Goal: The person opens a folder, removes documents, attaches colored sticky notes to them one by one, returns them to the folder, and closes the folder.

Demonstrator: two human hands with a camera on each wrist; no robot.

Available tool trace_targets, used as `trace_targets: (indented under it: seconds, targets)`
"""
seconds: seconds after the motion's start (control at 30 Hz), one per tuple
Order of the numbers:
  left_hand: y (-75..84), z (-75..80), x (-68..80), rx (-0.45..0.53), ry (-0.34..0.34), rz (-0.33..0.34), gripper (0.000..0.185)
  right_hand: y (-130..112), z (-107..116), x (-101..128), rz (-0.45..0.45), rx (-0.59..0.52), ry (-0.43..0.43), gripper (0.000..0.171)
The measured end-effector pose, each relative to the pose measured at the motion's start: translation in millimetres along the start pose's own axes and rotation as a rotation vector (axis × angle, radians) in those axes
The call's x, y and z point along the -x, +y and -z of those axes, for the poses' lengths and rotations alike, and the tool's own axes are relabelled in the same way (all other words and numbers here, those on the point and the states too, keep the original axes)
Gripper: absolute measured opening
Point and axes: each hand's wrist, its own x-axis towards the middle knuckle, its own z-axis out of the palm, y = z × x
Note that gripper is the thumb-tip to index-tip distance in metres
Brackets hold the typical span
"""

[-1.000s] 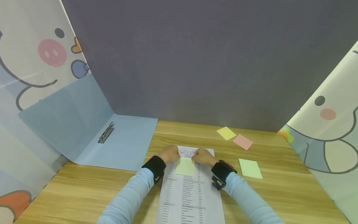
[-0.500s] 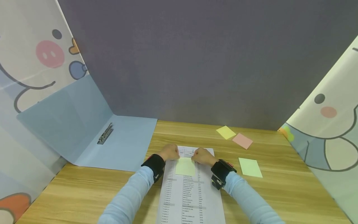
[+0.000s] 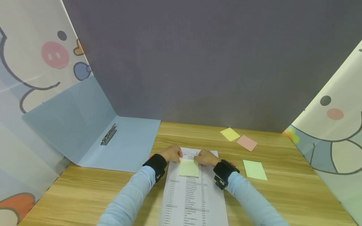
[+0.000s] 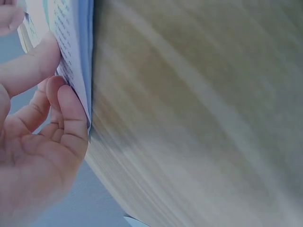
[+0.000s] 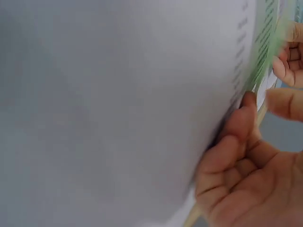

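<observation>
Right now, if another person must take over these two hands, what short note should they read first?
Left hand: fingertips press the top left corner of the green sticky note.
Right hand: the same at the top right corner.
The note lies on the printed sheet, on the wooden table.
Done: note placed on the sheet.
Left, probably: smooth it, then file the sheet in the open blue folder.

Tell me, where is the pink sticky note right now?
In the head view, the pink sticky note lies far right on the table, beside a yellow note.

An office desk: wooden table [image 3: 282,194], folder [image 3: 124,144], sticky notes [image 3: 255,169].
</observation>
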Motion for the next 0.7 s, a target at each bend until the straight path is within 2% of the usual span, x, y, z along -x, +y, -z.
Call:
trace_targets:
  seconds: [0.23, 0.37, 0.53, 0.7]
  targets:
    - [-3.0, 0.7, -3.3, -0.024, -0.027, 0.012, 0.022, -16, -11, -9, -0.12, 0.231, 0.036, 0.057]
    - [-3.2, -0.7, -3.1, -0.024, -0.023, 0.016, 0.022, -21, -16, -11, -0.17, 0.304, 0.052, 0.068]
    - [-2.5, 0.0, -3.4, -0.018, -0.019, 0.031, 0.023, -20, -16, -15, -0.184, 0.313, 0.035, 0.071]
    - [-2.1, 3.1, -3.3, 0.01, -0.006, 0.04, 0.023, -13, -14, -20, -0.187, 0.271, 0.02, 0.064]
